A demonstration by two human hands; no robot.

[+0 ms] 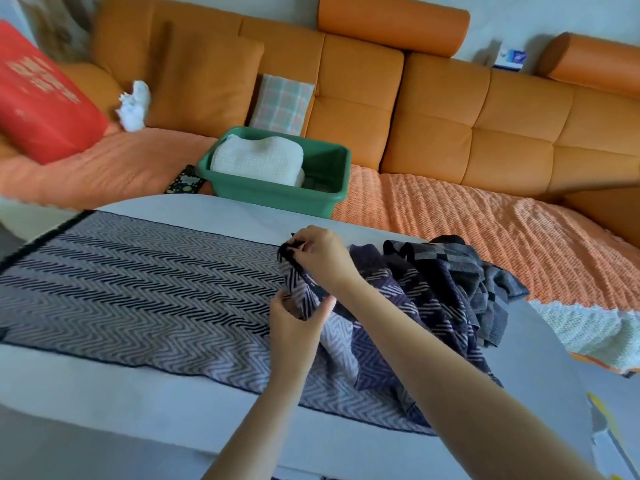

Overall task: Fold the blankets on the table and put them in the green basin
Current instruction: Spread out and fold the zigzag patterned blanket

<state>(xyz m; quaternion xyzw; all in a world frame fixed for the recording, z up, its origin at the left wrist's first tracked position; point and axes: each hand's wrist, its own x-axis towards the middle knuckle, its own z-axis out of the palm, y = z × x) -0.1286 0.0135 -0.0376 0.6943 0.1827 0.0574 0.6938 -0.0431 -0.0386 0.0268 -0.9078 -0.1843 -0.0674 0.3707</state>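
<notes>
A black-and-white zigzag blanket point(138, 289) lies spread flat over the left and middle of the white table point(173, 403), bunched up at its right end. My right hand point(322, 258) pinches the blanket's dark fringed corner near the far edge. My left hand point(298, 323) pinches the raised fold just below it. A grey checked blanket point(460, 268) lies crumpled at the table's right end. Behind the table on the sofa stands the green basin point(332, 161), with a folded white blanket point(256, 157) in its left half.
An orange sofa point(450, 109) with an orange quilted cover point(433, 209) runs behind the table. On it lie a red cushion point(41, 95), a plaid pillow point(280, 103), a white crumpled cloth point(133, 105) and a dark patterned item point(183, 181). A white knit blanket point(588, 330) hangs at right.
</notes>
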